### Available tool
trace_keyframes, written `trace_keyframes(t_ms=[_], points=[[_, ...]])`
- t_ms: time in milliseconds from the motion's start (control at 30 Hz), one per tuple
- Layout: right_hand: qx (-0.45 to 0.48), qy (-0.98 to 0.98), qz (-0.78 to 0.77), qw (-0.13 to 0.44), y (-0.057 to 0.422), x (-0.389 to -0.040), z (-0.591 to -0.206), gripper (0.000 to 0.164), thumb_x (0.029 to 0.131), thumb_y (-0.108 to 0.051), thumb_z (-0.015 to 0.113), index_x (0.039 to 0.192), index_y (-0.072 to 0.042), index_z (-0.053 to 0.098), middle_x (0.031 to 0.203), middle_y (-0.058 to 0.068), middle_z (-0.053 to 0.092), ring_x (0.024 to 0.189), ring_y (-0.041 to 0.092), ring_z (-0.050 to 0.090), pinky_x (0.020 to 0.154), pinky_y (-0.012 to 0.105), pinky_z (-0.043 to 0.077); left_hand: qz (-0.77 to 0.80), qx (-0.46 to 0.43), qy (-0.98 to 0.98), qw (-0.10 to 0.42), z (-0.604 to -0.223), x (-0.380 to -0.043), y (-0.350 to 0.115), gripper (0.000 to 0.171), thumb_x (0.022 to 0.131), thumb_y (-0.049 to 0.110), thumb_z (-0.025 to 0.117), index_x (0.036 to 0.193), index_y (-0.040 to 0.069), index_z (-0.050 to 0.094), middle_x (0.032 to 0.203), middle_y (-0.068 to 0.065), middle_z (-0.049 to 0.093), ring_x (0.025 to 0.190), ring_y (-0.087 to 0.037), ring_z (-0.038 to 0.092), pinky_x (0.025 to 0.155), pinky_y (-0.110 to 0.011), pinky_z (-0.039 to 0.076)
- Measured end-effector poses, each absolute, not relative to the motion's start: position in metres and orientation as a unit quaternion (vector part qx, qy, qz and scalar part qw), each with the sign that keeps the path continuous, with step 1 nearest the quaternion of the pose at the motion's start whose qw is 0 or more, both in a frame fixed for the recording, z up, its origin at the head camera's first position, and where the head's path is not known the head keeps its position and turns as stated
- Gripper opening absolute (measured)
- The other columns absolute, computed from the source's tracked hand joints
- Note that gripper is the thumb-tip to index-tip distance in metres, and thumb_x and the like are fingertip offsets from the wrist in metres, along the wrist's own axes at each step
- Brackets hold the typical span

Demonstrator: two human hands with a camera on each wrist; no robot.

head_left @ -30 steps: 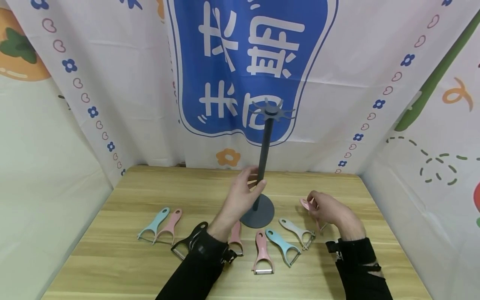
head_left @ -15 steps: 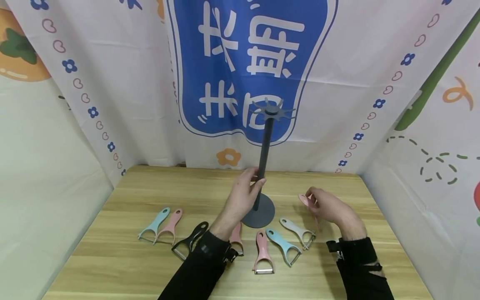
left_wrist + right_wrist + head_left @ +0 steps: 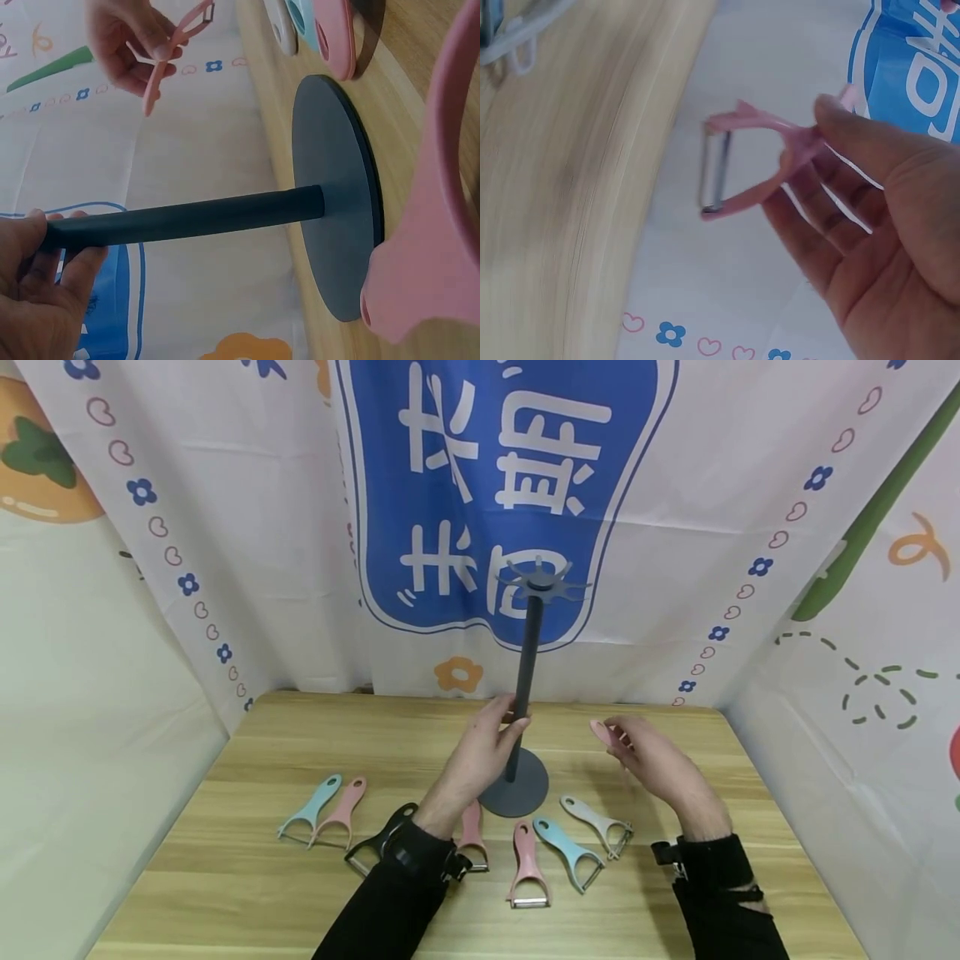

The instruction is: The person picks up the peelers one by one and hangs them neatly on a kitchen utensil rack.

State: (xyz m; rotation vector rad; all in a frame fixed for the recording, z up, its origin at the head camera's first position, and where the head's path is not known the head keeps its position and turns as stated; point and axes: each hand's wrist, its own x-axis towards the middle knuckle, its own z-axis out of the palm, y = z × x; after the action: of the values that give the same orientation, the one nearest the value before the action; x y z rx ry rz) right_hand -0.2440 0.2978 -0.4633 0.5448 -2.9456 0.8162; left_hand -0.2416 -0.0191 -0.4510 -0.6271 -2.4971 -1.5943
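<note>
A dark grey stand [image 3: 529, 652] with a round base and a ring of hooks on top is upright on the table. My left hand [image 3: 483, 747] grips its pole partway up; the left wrist view shows fingers and thumb around the pole [image 3: 187, 223]. Right of the stand, my right hand [image 3: 656, 756] pinches a pink peeler [image 3: 602, 732] above the table. In the right wrist view, thumb and fingers hold that peeler [image 3: 802, 142] where handle meets head, its blade pointing away from the palm.
On the table [image 3: 225, 877] lie a blue peeler [image 3: 318, 797], a pink one, a black peeler [image 3: 386, 835] partly behind the left sleeve, two more pink peelers, another blue peeler [image 3: 566, 847] and a white peeler [image 3: 596, 822]. Printed cloth [image 3: 300, 568] hangs behind and at both sides.
My right hand has lifted the pink peeler off the table and moved it slightly up and toward the stand. My left hand stays on the pole, and the stand has shifted barely.
</note>
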Motion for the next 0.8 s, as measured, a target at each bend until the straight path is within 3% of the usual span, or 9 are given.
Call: trace_keyframes(t_ms=[67, 267, 533, 800], points=[[0.174, -0.945, 0.274, 0.029, 0.297, -0.243, -0.462, 0.043, 0.125, -0.029, 0.061, 0.156, -0.001, 0.069, 0.14, 0.022, 0.076, 0.115, 0.031, 0.077, 0.107, 0.061, 0.068, -0.526, -0.209, -0.822, 0.052, -0.451, -0.242, -0.021, 0.028, 0.122, 0.017, 0.065, 0.147, 0.007, 0.071, 0.14, -0.017, 0.074, 0.137, -0.037, 0.077, 0.112, -0.053, 0.073], [0.19, -0.93, 0.303, 0.079, 0.294, -0.239, -0.456, 0.045, 0.118, -0.001, 0.066, 0.163, 0.005, 0.06, 0.144, 0.029, 0.072, 0.125, 0.043, 0.076, 0.115, 0.068, 0.066, -0.535, -0.217, -0.815, 0.055, -0.455, -0.245, -0.022, 0.027, 0.121, 0.015, 0.067, 0.146, 0.006, 0.071, 0.138, -0.018, 0.074, 0.135, -0.037, 0.078, 0.112, -0.053, 0.073], [0.167, -0.908, 0.368, 0.114, 0.284, -0.237, -0.453, 0.051, 0.119, 0.001, 0.063, 0.169, 0.003, 0.055, 0.155, 0.03, 0.065, 0.141, 0.051, 0.07, 0.123, 0.066, 0.063, -0.527, -0.211, -0.82, 0.065, -0.457, -0.246, -0.019, 0.02, 0.12, 0.013, 0.068, 0.138, 0.004, 0.07, 0.136, -0.018, 0.073, 0.133, -0.035, 0.078, 0.113, -0.05, 0.073], [0.161, -0.887, 0.416, 0.121, 0.271, -0.239, -0.445, 0.052, 0.12, -0.002, 0.062, 0.172, -0.002, 0.055, 0.158, 0.025, 0.065, 0.145, 0.046, 0.068, 0.124, 0.059, 0.063, -0.523, -0.212, -0.823, 0.066, -0.457, -0.246, -0.019, 0.019, 0.121, 0.014, 0.067, 0.137, 0.004, 0.07, 0.137, -0.018, 0.072, 0.134, -0.036, 0.078, 0.114, -0.05, 0.072]])
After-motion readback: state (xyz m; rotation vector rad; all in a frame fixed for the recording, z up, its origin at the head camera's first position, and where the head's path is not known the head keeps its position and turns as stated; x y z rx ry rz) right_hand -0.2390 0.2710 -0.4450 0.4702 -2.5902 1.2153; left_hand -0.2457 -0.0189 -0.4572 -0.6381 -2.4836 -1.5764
